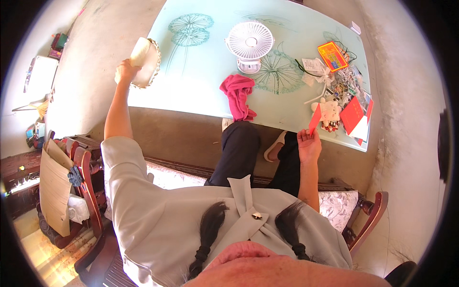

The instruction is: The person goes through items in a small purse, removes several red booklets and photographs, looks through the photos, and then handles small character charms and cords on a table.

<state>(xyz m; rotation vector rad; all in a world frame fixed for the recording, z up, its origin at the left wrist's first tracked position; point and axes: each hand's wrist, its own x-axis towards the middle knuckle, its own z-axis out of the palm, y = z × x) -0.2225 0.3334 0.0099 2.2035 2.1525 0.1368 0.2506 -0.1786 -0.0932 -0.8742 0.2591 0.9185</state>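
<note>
At the table's left end, my left hand (126, 71) grips a cream-white object with a beaded, scalloped rim (148, 66); its exact kind is unclear. My right hand (310, 145), just off the near edge of the glass-topped table (193, 86), pinches a small red card (315, 119) held upright. Beside that card lies a cream plush toy (329, 110). A larger red booklet (352, 114) rests to the right of the toy. Between my hands, a pink cloth (238, 95) lies bunched and hangs over the near edge, with a white desk fan (250, 41) standing behind it.
A red and yellow package (332, 56), cables and a heap of small items (344, 84) cover the table's right end. A small white box (355, 27) is at the far right corner. Wooden bench arms (369, 222) flank me, with flattened cardboard (55, 186) at the left.
</note>
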